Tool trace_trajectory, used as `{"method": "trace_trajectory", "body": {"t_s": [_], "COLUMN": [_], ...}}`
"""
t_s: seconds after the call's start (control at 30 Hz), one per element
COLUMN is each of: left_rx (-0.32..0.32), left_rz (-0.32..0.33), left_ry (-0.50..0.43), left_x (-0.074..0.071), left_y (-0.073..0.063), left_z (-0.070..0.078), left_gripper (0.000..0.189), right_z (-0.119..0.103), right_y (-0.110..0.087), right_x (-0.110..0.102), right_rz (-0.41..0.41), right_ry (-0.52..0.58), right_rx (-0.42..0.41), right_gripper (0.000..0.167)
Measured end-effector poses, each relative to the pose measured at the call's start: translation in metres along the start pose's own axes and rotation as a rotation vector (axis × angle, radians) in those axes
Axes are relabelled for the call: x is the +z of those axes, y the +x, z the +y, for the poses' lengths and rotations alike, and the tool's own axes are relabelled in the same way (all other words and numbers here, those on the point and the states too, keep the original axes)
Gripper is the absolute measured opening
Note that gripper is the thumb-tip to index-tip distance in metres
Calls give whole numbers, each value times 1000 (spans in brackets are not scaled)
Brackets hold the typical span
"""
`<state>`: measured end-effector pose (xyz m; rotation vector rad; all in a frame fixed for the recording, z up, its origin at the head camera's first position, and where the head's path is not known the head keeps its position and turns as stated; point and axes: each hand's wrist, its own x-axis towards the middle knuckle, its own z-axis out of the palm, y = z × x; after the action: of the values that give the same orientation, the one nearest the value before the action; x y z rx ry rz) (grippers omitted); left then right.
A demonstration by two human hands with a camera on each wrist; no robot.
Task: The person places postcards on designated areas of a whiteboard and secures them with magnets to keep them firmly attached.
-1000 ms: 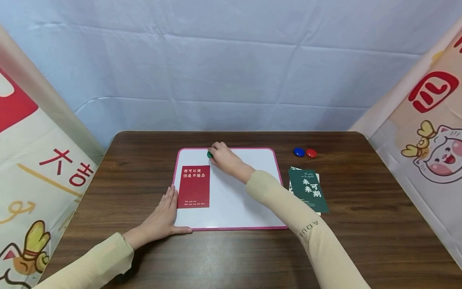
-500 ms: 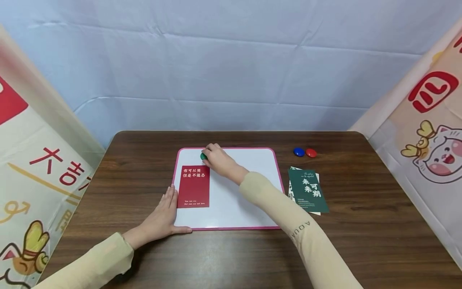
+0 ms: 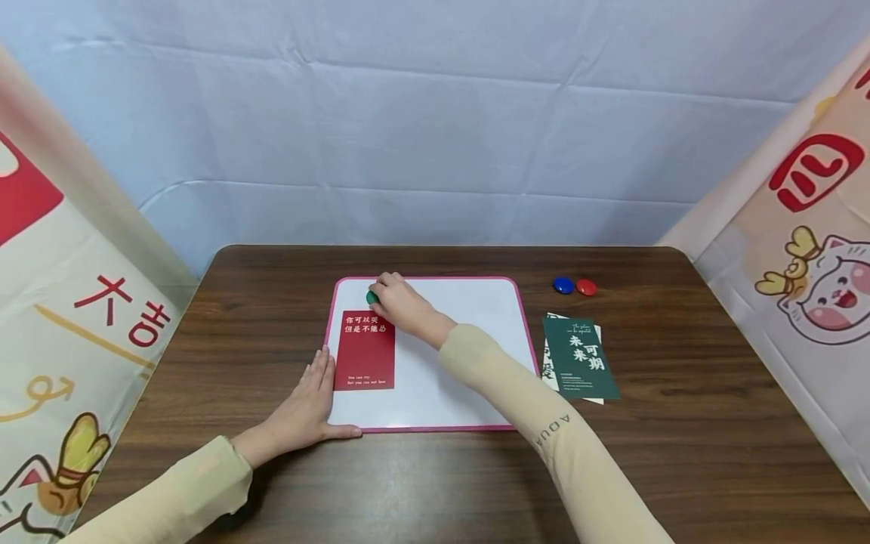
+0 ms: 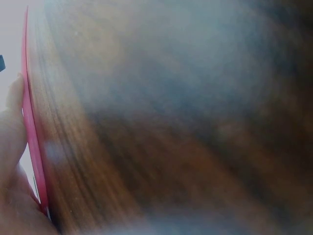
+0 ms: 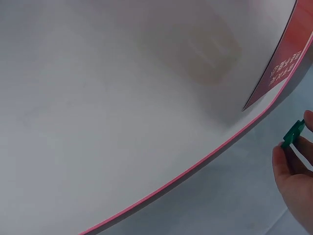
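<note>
My right hand (image 3: pixel 405 306) pinches a round green magnet (image 3: pixel 371 297) over the upper left of a pink-framed whiteboard (image 3: pixel 462 363). In the right wrist view, the green magnet (image 5: pixel 294 133) is tilted between thumb and fingers and looks raised off the board. Just below it in the head view, a red card (image 3: pixel 365 355) with white lettering lies along the board's left side. My left hand (image 3: pixel 306 404) rests at the lower left of the board, fingers straight along the edge, thumb at the near corner. The left wrist view catches part of that left hand (image 4: pixel 11 142) against the pink rim (image 4: pixel 32 132).
Right of the board lies a dark green card (image 3: pixel 580 359) on top of pale printed ones. Behind them sit a blue magnet (image 3: pixel 563 285) and a red magnet (image 3: pixel 586 287). The brown wooden table (image 3: pixel 680 423) meets a pale hanging cloth (image 3: pixel 435 151) at the back.
My right hand has shifted left and slightly nearer with the green magnet, from right of the red card's top corner to above the card's middle. My left hand has stayed put.
</note>
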<state>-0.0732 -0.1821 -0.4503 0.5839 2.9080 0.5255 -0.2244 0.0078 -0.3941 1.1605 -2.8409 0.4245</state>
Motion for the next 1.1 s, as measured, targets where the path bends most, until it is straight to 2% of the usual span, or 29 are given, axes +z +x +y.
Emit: {"method": "trace_trajectory", "body": {"t_s": [0.5,0.83,1.1], "left_rx": [13,-2,-3], "left_rz": [18,-11,-8], "left_ry": [5,2,3], "left_x": [1,0,-1], "left_y": [-1,0,0], "left_z": [-2,-2,-1], "left_gripper": [119,119,118], "right_z": [-7,-11,-10], "right_y": [7,10,14], "right_x": [9,11,17], "right_rz": [-24,-56,-47], "right_ry": [-28,-39,-54], "right_rx": [-9,7,-2], "right_gripper": [36,35,36]}}
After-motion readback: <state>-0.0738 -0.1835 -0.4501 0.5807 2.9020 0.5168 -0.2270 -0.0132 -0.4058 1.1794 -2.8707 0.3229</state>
